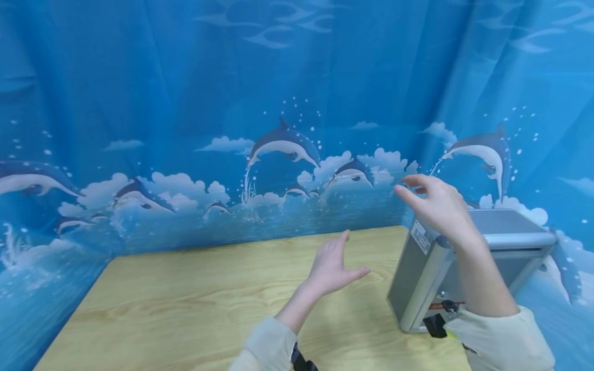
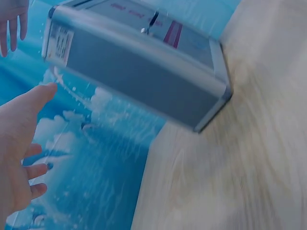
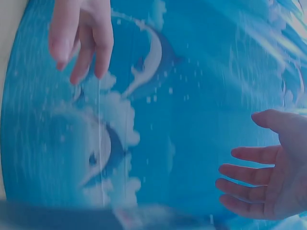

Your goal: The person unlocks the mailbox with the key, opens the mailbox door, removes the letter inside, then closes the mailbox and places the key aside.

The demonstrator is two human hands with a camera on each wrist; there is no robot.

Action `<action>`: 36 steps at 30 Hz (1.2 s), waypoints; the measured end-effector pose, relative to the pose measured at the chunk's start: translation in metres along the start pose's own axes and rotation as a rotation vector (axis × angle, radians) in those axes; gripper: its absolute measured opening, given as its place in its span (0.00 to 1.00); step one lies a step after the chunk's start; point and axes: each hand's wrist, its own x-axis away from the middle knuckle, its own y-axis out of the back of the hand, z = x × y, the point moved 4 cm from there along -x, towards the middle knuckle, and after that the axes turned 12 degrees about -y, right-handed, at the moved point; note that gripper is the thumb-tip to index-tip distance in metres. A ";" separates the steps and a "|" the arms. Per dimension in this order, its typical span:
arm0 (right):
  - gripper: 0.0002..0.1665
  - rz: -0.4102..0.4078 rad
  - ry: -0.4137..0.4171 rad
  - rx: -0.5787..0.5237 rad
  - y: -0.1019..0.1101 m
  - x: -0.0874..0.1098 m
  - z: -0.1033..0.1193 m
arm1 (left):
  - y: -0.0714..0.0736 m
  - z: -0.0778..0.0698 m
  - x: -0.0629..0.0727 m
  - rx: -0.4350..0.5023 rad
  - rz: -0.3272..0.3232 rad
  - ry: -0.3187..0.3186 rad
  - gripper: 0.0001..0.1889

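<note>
My left hand [image 1: 329, 268] hangs over the wooden table with its thumb spread from the straight fingers, holding nothing. Higher and to the right is my right hand [image 1: 438, 206], fingers loosely bent and thumb apart, also holding nothing. It overlaps the top corner of a grey metal case [image 1: 403, 288] in the head view. That case stands upright at the table's right side, with silver edge trim and a white label [image 1: 421, 236]. In the left wrist view, a latch [image 2: 149, 24] and a dark red stripe [image 2: 173, 34] show on one face. My right forearm hides part of that face in the head view.
The light wood-grain table [image 1: 185, 304] ends at the back against a blue curtain [image 1: 209, 77] printed with dolphins and clouds. The curtain also hangs along the left and right sides. Dark straps [image 1: 301, 360] sit at my sleeve cuffs.
</note>
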 end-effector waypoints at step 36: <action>0.53 -0.090 -0.592 0.280 0.058 -0.018 -0.188 | -0.092 -0.056 -0.039 0.031 0.181 -0.013 0.61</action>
